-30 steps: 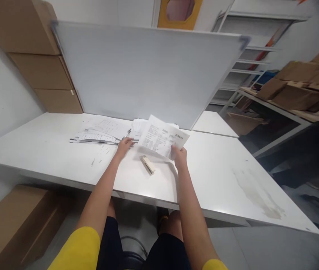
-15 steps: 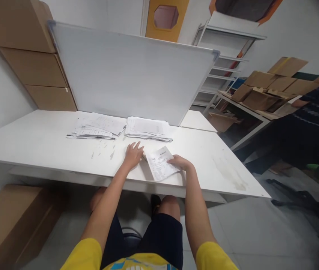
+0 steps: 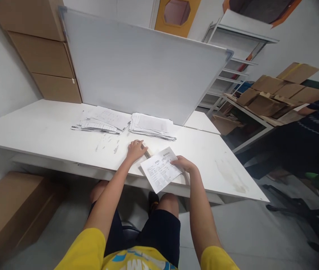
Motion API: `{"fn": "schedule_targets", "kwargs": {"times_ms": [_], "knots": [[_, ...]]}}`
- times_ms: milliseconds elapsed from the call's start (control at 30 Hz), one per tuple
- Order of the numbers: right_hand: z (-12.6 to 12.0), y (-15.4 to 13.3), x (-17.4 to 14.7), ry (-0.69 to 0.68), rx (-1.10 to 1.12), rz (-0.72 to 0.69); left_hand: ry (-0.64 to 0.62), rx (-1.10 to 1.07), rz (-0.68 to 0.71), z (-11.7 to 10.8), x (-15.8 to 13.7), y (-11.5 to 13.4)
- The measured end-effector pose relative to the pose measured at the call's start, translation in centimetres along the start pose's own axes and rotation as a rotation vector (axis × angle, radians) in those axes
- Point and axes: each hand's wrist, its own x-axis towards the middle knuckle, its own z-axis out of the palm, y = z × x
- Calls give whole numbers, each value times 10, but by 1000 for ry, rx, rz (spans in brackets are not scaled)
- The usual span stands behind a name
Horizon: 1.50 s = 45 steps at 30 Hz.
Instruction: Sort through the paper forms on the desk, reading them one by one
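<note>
The right hand (image 3: 184,164) is pinching the far corner of a printed sheet (image 3: 161,173) between curled fingers, the sheet lying at the near edge of the white table (image 3: 49,131) and overhanging it a little. The left hand (image 3: 136,149) is resting its fingers on what seems to be a small beige stapler (image 3: 148,151), mostly hidden, just beside the sheet. Farther back, two paper stacks (image 3: 151,125) are lying before a leaning whiteboard (image 3: 137,67).

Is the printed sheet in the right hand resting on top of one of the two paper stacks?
No: the printed sheet lies near the table edge, apart from both paper stacks.
</note>
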Motion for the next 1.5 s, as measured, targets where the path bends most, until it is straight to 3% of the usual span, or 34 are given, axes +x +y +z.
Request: {"fn": "schedule_targets", "kwargs": {"times_ms": [233, 400, 533, 933, 1200, 1333, 1500], "knots": [[0, 6, -1, 46, 32, -13, 55, -90, 29, 2, 0, -2], [4, 9, 2, 110, 100, -47, 118, -230, 242, -4, -5, -4], [7, 7, 4, 199, 158, -77, -23, -217, 390, -2, -4, -6], [14, 12, -3, 281, 189, -180, -195, -155, 252, -9, -3, 5], [21, 29, -5, 387, 239, -300, -177, 48, 372, -4, -15, 11], [20, 26, -5, 409, 222, -290, -209, 73, 389, -6, -16, 12], [20, 19, -7, 447, 116, -367, -230, 121, 512, -8, -18, 18]]}}
